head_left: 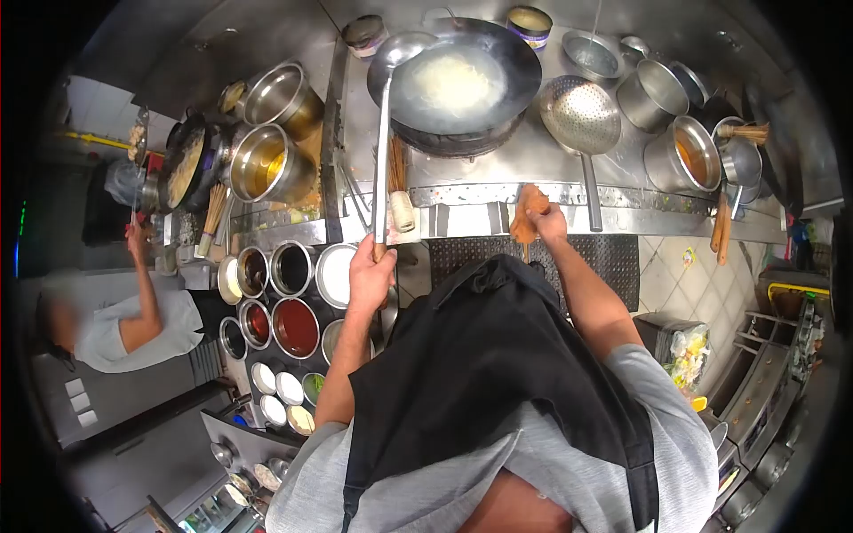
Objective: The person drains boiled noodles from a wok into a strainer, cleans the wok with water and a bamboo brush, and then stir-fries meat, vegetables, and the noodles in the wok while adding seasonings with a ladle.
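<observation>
My left hand (371, 274) is closed round the long handle of a steel ladle (384, 155). The ladle's bowl rests at the left rim of a large dark wok (515, 75), which holds cloudy liquid with pale food (455, 82) in it. At the counter's front edge, my right hand (546, 219) grips an orange-brown cloth (525, 218). A perforated skimmer (580, 115) lies on the steel counter to the right of the wok. Just right of the ladle handle stands a bamboo brush (402, 191).
Round containers of sauces (296, 327) stand at the left. Beyond them a co-worker (133, 324) reaches toward another wok (187, 166). Metal pots (271, 164) flank the wok on the left, and a pot of orange liquid (682, 155) is at the right.
</observation>
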The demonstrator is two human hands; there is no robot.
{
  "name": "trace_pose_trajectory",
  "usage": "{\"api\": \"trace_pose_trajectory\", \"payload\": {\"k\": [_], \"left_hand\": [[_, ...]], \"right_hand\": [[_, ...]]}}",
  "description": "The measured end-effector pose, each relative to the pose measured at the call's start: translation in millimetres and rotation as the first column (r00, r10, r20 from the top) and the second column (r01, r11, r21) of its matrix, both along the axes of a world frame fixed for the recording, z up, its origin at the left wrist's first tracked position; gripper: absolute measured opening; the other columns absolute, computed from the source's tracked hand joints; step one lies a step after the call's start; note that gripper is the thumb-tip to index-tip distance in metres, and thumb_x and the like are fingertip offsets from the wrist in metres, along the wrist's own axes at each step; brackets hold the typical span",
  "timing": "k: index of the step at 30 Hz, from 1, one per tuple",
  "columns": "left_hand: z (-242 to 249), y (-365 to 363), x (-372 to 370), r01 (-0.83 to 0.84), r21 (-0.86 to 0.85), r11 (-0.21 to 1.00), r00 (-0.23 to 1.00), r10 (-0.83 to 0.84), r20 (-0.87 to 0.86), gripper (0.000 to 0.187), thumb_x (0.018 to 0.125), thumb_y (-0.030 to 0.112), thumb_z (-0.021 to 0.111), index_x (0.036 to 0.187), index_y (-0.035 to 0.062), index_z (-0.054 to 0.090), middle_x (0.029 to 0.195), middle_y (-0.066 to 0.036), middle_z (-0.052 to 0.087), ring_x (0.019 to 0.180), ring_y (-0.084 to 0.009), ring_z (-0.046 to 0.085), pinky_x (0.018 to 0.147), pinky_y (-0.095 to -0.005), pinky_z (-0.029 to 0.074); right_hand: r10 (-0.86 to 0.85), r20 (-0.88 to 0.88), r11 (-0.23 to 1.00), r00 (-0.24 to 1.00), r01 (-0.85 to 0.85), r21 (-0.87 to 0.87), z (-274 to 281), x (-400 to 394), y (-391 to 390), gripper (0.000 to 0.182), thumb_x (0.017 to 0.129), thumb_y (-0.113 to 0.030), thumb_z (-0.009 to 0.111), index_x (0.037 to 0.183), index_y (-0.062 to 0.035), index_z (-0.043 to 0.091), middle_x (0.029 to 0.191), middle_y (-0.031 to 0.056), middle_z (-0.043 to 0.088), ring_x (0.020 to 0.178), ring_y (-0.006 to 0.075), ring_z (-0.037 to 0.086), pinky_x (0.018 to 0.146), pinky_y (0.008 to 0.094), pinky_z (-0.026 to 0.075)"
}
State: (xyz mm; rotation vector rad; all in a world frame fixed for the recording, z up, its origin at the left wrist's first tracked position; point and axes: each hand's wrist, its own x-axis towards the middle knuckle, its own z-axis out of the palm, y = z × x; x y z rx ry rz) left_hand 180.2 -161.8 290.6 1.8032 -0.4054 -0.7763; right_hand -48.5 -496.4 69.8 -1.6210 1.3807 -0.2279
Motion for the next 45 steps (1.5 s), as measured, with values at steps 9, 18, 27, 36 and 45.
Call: {"api": "trace_pose_trajectory", "payload": {"k": [9, 18, 27, 36, 45], "left_hand": [[-11, -25, -8, 0.094, 0.047, 0.994, 0.991, -0.098, 0.092, 0.022, 0.095, 0.006, 0.063, 0.116, 0.0034, 0.061, 0.066, 0.002, 0.051, 0.047, -0.0077, 0.047, 0.044, -0.0243, 0.038], [19, -207, -85, 0.49, 0.092, 0.867, 0.798, -0.488, 0.354, 0.048, 0.089, 0.009, 0.061, 0.137, 0.0086, 0.057, 0.085, -0.011, 0.062, 0.074, -0.0216, 0.061, 0.071, -0.0355, 0.051], [-26, -479, -276, 0.754, 0.141, 0.641, 0.561, -0.741, 0.369, 0.054, 0.087, 0.019, 0.065, 0.138, 0.009, 0.055, 0.096, -0.021, 0.072, 0.083, -0.0376, 0.07, 0.074, -0.0504, 0.054], [-71, -519, -334, 0.797, 0.109, 0.594, 0.539, -0.781, 0.316, 0.051, 0.092, 0.017, 0.061, 0.141, 0.0086, 0.05, 0.123, -0.024, 0.064, 0.117, -0.0424, 0.061, 0.098, -0.0488, 0.05], [47, -280, -253, 0.572, -0.22, 0.791, 0.816, -0.521, 0.248, 0.041, 0.088, 0.019, 0.075, 0.125, 0.006, 0.062, 0.117, -0.016, 0.063, 0.101, -0.0303, 0.066, 0.09, -0.0379, 0.054]], "right_hand": [[0.116, -0.212, 0.99, 0.97, -0.129, -0.05, 30, 16, -4, 0.076, 0.074, -0.04, 0.085, 0.127, -0.0027, 0.046, 0.123, 0.0254, 0.065, 0.115, 0.0399, 0.065, 0.099, 0.0443, 0.052], [-0.622, 0.626, 0.732, 0.471, 0.066, 0.678, 148, -152, -4, 0.058, 0.092, -0.026, 0.069, 0.141, -0.0039, 0.049, 0.127, 0.0144, 0.064, 0.118, 0.0289, 0.064, 0.101, 0.0462, 0.053], [-0.71, 0.701, 0.677, -0.061, -0.331, 0.657, 197, -296, -7, 0.071, 0.096, -0.039, 0.06, 0.153, -0.0042, 0.037, 0.141, 0.0217, 0.057, 0.099, 0.0319, 0.068, 0.069, 0.0415, 0.062], [-0.642, 0.715, 0.737, 0.276, -0.034, 0.675, 187, -322, -47, 0.061, 0.095, -0.044, 0.062, 0.139, -0.003, 0.049, 0.115, 0.0145, 0.065, 0.085, 0.0246, 0.065, 0.064, 0.0357, 0.055], [0.148, 0.703, 0.976, 0.696, -0.217, 0.01, 202, -221, -52, 0.063, 0.092, -0.014, 0.068, 0.146, 0.0021, 0.04, 0.137, 0.0139, 0.056, 0.123, 0.0247, 0.058, 0.108, 0.0386, 0.044]]}}
